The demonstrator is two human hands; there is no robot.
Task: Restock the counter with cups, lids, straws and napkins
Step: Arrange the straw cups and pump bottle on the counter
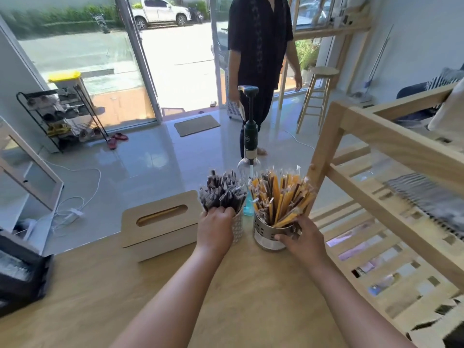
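Two straw holders stand side by side near the far edge of the wooden counter. A white patterned cup holds several black wrapped straws; my left hand grips its rim and side. A perforated metal holder is full of yellow and brown wrapped straws; my right hand holds its right side, thumb on the front. A wooden tissue box sits just left of the cup.
A tall pump bottle with blue liquid stands behind the holders. A slatted wooden shelf rises at the right. A black item lies at the counter's left. A person in dark clothes stands beyond the counter.
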